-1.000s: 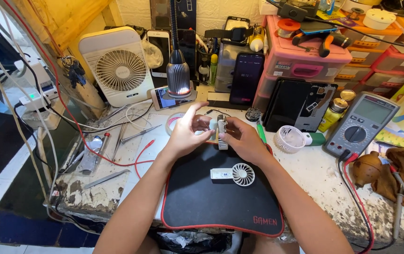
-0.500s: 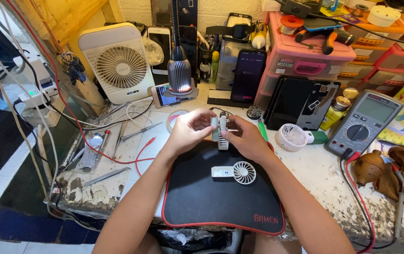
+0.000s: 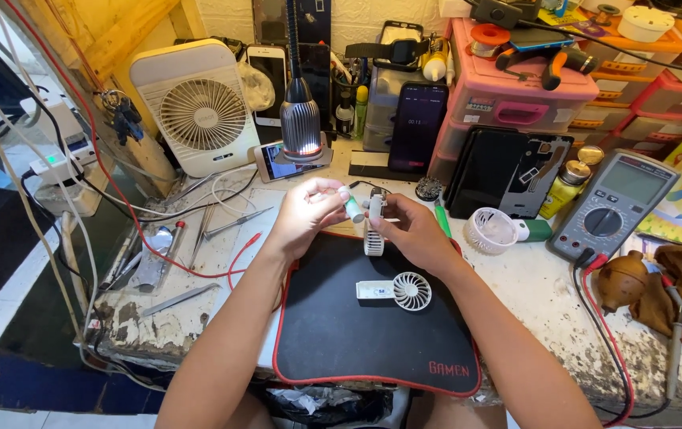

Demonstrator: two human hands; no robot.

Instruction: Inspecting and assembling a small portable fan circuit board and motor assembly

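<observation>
Left hand (image 3: 309, 216): fingertips pinched shut on a small pale cylindrical cell (image 3: 353, 208), lifted clear of the mat for handling
Right hand (image 3: 414, 230): closed around a white casing piece (image 3: 374, 230), held upright just beside the cell
Black mat (image 3: 341, 334): near edge of the bench, a clean work surface
Small white fan part (image 3: 398, 290): lying on the mat, just below the hands
Multimeter (image 3: 619, 206): far right, within reach

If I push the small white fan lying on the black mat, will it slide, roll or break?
The small white fan lies flat, so it probably slides rather than rolls. It looks like light plastic. Its thin grille seems fragile, and the black mat may grip it somewhat.
</observation>
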